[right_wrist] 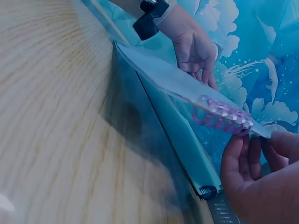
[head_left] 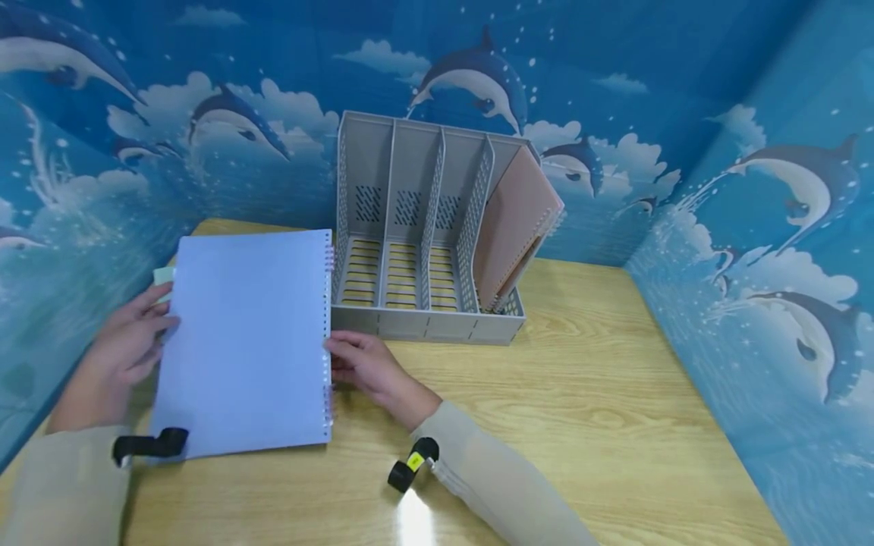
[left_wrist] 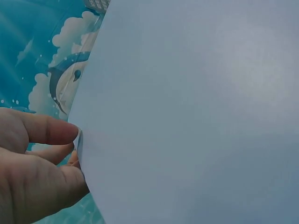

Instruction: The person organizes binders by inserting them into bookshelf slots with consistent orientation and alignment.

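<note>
Pinching the pad's (head_left: pixel 246 341) L edge btwn thumb and fingers, L hand (head_left: pixel 130 341) is at far L. Pad sits btwn hands, raised off table (head_left: pixel 601 364), long axis running approx. away from person, coil (head_left: pixel 329 258) side facing R. Teal book (right_wrist: pixel 184 140) is below it, per R wrist view. R hand (head_left: pixel 365 364) pinches coil edge abt midway. Just R of pad's far half, rack (head_left: pixel 444 326) stands on table; pink book (head_left: pixel 512 220) leans R in its rightmost slot.

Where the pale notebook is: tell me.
Head view, left side: the pale notebook is held between the left hand and right hand, left of the gray rack.
</note>
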Demonstrator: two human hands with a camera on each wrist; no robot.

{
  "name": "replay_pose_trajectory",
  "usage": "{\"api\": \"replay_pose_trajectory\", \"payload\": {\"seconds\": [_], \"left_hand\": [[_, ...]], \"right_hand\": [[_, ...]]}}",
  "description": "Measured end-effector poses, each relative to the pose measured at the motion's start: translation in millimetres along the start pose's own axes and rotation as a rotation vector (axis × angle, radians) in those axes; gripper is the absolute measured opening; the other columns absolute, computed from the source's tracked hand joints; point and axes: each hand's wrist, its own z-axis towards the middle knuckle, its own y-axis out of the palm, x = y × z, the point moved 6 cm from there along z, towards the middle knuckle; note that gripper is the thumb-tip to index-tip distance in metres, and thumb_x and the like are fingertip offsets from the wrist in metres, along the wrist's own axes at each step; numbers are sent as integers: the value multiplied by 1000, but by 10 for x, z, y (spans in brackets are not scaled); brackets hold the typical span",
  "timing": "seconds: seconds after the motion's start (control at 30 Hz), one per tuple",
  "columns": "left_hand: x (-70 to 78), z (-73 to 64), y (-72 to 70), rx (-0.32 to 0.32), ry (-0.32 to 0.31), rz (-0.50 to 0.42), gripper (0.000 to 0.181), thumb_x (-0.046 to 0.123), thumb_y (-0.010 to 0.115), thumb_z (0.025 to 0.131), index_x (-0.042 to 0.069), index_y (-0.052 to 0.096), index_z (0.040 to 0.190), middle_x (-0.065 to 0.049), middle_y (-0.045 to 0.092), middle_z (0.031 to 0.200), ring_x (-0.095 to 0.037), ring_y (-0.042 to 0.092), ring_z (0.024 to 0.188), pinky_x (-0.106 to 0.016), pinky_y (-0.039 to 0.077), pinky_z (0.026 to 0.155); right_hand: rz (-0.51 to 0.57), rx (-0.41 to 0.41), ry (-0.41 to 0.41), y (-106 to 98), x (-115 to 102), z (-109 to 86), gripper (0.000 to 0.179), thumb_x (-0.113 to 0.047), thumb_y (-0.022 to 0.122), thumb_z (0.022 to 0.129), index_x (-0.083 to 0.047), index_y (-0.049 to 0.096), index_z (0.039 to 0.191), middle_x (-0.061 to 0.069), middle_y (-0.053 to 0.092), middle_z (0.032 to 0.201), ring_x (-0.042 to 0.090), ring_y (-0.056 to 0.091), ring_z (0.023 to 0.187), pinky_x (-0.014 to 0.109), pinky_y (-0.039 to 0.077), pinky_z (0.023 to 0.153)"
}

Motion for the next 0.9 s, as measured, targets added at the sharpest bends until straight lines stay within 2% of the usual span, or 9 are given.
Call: {"api": "replay_pose_trajectory", "payload": {"seconds": [0.13, 0.33, 0.43, 0.57, 0.77, 0.9], "left_hand": [[28, -15, 51, -10, 4, 1, 63, 1, 44, 100, 27, 27, 154, 10, 44, 108, 0, 44, 56, -15, 36, 40], [94, -52, 174, -22, 0, 9, 61, 4, 44, 101, 31, 28, 154, 11, 46, 110, 1, 53, 66, -16, 37, 40], [128, -64, 249, -52, 24, -35, 63, 2, 46, 100, 29, 28, 154, 9, 49, 110, 1, 55, 68, -16, 37, 40], [164, -72, 327, -92, 58, -87, 62, -1, 47, 99, 26, 31, 152, 10, 56, 106, 0, 58, 74, -16, 37, 40], [191, -72, 405, -158, 85, -112, 50, -1, 51, 98, 26, 42, 139, 9, 62, 99, -1, 59, 74, -16, 39, 41], [168, -61, 438, -211, 60, -106, 58, 3, 54, 98, 29, 35, 147, 8, 58, 109, -2, 59, 78, -17, 41, 46]], "right_hand": [[-3, 26, -6, -44, -27, 0, 23, -7, 59, 96, 8, 62, 112, 4, 65, 92, 14, 63, 77, 33, 58, 79], [-29, 32, -28, -118, -59, 17, 12, -12, 53, 99, -4, 58, 92, 1, 58, 83, 12, 55, 71, 23, 52, 65], [-32, 6, -32, -150, -59, 23, 12, -13, 48, 102, -8, 52, 91, 1, 56, 81, 11, 52, 68, 22, 51, 62], [-45, -39, -34, -209, -76, 20, 10, -13, 45, 103, -5, 51, 102, 3, 58, 83, 12, 56, 67, 25, 55, 63], [-88, -117, -53, -306, -141, -19, 34, -13, 42, 104, 0, 48, 134, 4, 65, 87, 14, 63, 70, 28, 58, 67], [-100, -141, -67, -368, -174, -40, 38, -13, 42, 104, -1, 44, 140, 3, 66, 85, 13, 63, 68, 27, 58, 65]]}}
